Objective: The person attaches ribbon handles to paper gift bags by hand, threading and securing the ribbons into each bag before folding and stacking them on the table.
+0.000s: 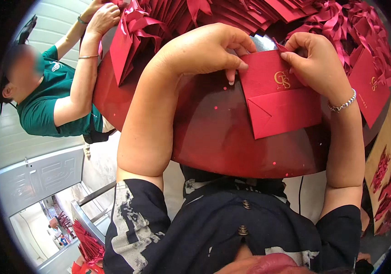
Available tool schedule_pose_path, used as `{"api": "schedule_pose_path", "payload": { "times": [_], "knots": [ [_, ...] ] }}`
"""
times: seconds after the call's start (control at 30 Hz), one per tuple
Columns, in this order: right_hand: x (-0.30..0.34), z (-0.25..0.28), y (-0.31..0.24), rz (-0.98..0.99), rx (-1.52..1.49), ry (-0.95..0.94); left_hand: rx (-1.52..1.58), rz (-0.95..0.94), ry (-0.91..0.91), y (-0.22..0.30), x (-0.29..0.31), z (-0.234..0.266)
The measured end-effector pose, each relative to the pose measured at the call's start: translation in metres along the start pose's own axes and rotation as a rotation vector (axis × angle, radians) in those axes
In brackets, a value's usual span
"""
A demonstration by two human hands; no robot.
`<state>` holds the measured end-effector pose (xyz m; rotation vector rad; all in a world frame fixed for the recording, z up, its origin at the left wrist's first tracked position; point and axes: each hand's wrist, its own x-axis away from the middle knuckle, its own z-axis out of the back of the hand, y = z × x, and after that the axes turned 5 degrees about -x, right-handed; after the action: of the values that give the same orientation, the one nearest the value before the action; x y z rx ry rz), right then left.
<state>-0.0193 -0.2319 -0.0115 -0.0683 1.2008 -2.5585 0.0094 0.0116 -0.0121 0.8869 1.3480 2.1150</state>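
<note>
A flat red paper gift bag [284,112] with a gold emblem and a folded bottom lies at the near side of the dark red round table [204,132]. My left hand [209,50] is bent over its upper left corner, thumb at the edge and the other fingers curled partly behind it. With thumb and forefinger, my right hand [312,61] pinches the bag's top edge towards the right, where a small red piece sticks up. Whether that piece is ribbon or paper, I cannot tell.
Many folded red bags [241,13] crowd the table's far side. Red ribbons [341,27] heap up at the right, beside another bag [370,89]. Across the left edge, a person in a green shirt [63,98] handles a ribboned bag [125,45]. Red scraps lie on a board [380,157] at lower right.
</note>
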Motion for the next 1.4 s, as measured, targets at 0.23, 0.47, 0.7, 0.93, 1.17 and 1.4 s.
{"api": "schedule_pose_path", "payload": {
  "times": [0.23, 0.47, 0.7, 0.93, 1.17, 1.4],
  "knots": [
    [-0.002, -0.001, 0.001, -0.048, -0.06, -0.032, -0.16, 0.005, -0.088, 0.001, 0.001, 0.004],
    [-0.008, -0.003, 0.019, 0.006, -0.388, -0.035, -0.009, -0.001, -0.077, -0.007, -0.002, 0.008],
    [-0.004, -0.013, 0.015, 0.333, -0.086, -0.142, -0.029, 0.027, -0.026, -0.008, -0.004, 0.007],
    [0.0, -0.015, 0.002, 0.213, -0.173, -0.263, -0.015, 0.042, -0.003, -0.011, -0.006, 0.006],
    [-0.001, -0.02, 0.008, 0.27, -0.136, -0.166, -0.014, 0.042, 0.021, -0.014, -0.007, 0.005],
    [-0.001, -0.022, 0.008, 0.336, -0.068, -0.145, -0.109, 0.025, 0.043, -0.009, -0.006, 0.001]
  ]
}}
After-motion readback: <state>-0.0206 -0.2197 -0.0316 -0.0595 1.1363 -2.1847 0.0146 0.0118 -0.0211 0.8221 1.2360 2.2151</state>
